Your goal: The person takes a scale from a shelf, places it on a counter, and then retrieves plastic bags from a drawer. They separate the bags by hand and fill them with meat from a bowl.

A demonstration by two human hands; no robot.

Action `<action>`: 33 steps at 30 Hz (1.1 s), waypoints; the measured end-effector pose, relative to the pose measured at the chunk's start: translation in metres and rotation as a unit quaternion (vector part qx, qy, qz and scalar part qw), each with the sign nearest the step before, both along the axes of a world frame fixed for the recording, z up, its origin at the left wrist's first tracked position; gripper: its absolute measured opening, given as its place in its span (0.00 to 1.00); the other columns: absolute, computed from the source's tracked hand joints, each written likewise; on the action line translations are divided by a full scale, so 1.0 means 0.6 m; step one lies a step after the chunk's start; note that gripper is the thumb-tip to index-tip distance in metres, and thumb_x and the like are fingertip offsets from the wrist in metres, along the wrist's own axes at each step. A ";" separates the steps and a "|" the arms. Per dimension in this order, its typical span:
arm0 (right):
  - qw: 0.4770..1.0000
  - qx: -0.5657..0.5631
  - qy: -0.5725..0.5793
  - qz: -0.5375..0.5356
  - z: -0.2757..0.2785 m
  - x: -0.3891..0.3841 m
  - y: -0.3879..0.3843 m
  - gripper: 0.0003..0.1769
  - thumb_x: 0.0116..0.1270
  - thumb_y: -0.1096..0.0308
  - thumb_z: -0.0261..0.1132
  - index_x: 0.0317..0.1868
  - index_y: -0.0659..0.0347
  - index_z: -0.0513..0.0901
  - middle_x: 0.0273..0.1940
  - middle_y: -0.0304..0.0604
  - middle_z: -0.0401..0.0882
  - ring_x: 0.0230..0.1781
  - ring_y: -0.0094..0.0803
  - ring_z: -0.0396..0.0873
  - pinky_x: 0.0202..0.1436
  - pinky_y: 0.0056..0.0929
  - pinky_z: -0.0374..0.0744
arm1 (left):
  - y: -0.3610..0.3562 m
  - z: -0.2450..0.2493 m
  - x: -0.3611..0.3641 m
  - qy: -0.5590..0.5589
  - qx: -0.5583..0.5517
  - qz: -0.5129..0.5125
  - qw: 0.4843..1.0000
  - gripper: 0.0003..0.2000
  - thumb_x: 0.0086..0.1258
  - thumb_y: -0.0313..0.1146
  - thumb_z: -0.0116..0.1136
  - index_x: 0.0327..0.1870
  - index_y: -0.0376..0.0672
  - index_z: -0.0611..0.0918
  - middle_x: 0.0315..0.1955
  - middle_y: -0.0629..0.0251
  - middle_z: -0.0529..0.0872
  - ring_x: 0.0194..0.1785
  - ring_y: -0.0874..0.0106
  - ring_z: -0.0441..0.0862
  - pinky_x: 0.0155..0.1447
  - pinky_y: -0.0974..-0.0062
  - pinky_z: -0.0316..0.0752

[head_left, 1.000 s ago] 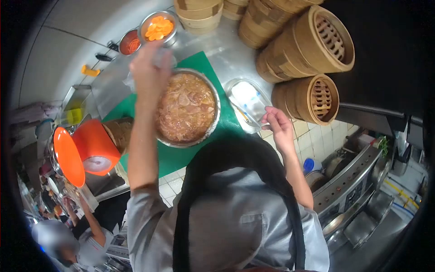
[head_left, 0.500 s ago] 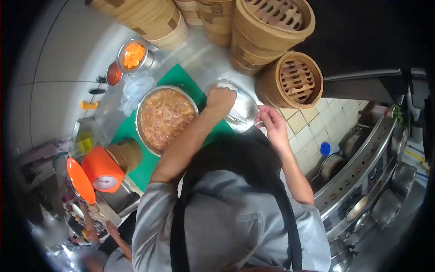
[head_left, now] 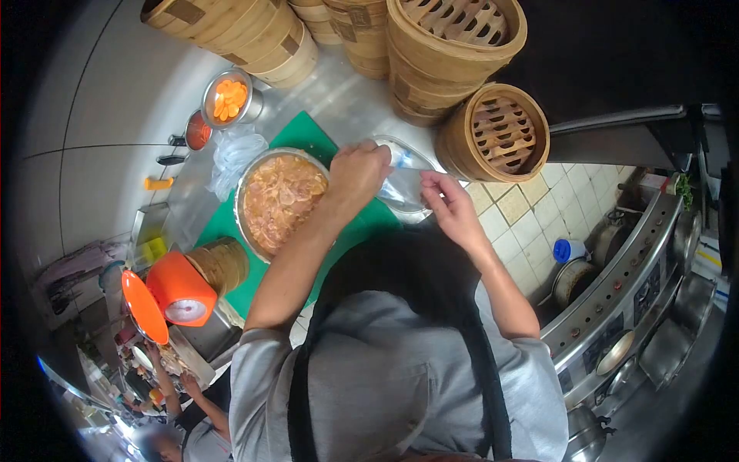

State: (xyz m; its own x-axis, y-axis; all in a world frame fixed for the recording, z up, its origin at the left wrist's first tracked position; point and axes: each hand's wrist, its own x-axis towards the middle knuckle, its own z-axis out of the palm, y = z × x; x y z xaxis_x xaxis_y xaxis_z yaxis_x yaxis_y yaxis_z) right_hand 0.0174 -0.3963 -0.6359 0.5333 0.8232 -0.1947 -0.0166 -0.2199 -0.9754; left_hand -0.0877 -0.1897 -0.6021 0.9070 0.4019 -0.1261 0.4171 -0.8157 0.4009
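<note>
My left hand (head_left: 360, 175) is closed on one end of a clear plastic bag (head_left: 403, 185). The bag is stretched across to my right hand (head_left: 453, 206), whose thumb and forefinger pinch its other edge. Beneath the bag is an oval metal tray (head_left: 419, 159), largely covered by it; more clear plastic seems to lie inside. Left of my left hand, a round metal bowl (head_left: 240, 206) full of raw sliced meat in sauce (head_left: 281, 196) rests on a green cutting board (head_left: 305, 132). My left forearm passes over the bowl's right side.
Bamboo steamers (head_left: 504, 132) are stacked along the counter's far side. A bowl of orange slices (head_left: 229, 100), a crumpled plastic bag (head_left: 237, 158) and an orange scale (head_left: 181, 289) are at left. A co-worker's arms (head_left: 202, 400) show at lower left, a stove (head_left: 616, 300) at right.
My left hand has moved left, away from the tray towards the bowl, and the clear bag now spans the gap between my hands. My right hand has shifted slightly left.
</note>
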 end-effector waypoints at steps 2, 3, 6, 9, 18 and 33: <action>1.000 0.004 -0.024 0.001 0.001 0.003 0.000 0.20 0.77 0.71 0.64 0.67 0.63 0.77 0.55 0.45 0.79 0.49 0.26 0.81 0.47 0.25 0.82 | 0.004 0.009 -0.007 -0.057 0.012 -0.022 0.998 0.06 0.59 0.30 0.71 0.33 0.46 0.84 0.48 0.61 0.89 0.59 0.59 0.82 0.63 0.59 0.71; 0.999 0.005 -0.036 0.003 0.001 0.001 0.000 0.21 0.76 0.71 0.65 0.68 0.63 0.76 0.56 0.45 0.78 0.49 0.26 0.81 0.47 0.25 0.82 | 0.006 0.010 -0.012 -0.097 0.029 -0.041 0.994 0.07 0.59 0.29 0.71 0.34 0.46 0.83 0.49 0.62 0.89 0.61 0.59 0.80 0.64 0.58 0.70; 0.998 0.023 -0.056 -0.025 0.017 -0.005 0.008 0.27 0.75 0.72 0.66 0.71 0.62 0.71 0.58 0.45 0.77 0.47 0.26 0.81 0.46 0.26 0.83 | 0.012 0.027 -0.016 -0.126 0.086 -0.110 0.982 0.10 0.57 0.31 0.73 0.36 0.47 0.82 0.48 0.63 0.89 0.65 0.58 0.77 0.66 0.57 0.67; 0.998 0.036 -0.046 -0.036 0.015 -0.009 0.014 0.31 0.74 0.72 0.68 0.74 0.62 0.68 0.58 0.44 0.77 0.43 0.24 0.80 0.46 0.24 0.82 | 0.015 0.045 -0.019 -0.093 0.064 -0.135 0.984 0.12 0.56 0.33 0.75 0.38 0.49 0.82 0.44 0.64 0.89 0.65 0.57 0.76 0.65 0.56 0.66; 0.998 0.021 -0.024 0.057 0.023 -0.007 0.016 0.27 0.76 0.66 0.68 0.71 0.63 0.73 0.56 0.44 0.79 0.41 0.24 0.78 0.48 0.25 0.80 | 0.050 0.082 -0.022 0.002 -0.091 -0.131 0.987 0.08 0.64 0.39 0.71 0.39 0.47 0.88 0.37 0.62 0.89 0.49 0.59 0.83 0.59 0.57 0.67; 0.991 0.082 -0.103 -0.001 0.055 0.002 0.023 0.22 0.78 0.67 0.64 0.67 0.66 0.76 0.57 0.48 0.80 0.56 0.34 0.79 0.62 0.31 0.79 | 0.031 0.121 -0.057 -0.160 0.018 -0.143 0.976 0.08 0.69 0.29 0.66 0.48 0.48 0.86 0.48 0.64 0.87 0.60 0.65 0.82 0.75 0.50 0.63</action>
State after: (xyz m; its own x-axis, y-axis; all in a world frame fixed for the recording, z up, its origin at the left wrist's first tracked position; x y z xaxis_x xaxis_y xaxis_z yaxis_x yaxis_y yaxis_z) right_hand 0.0184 -0.3824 -0.6027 0.5500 0.8334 0.0542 0.1862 -0.0591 -0.9807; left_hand -0.1221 -0.1712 -0.5292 0.9734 0.1251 0.1922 0.0277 -0.8961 0.4431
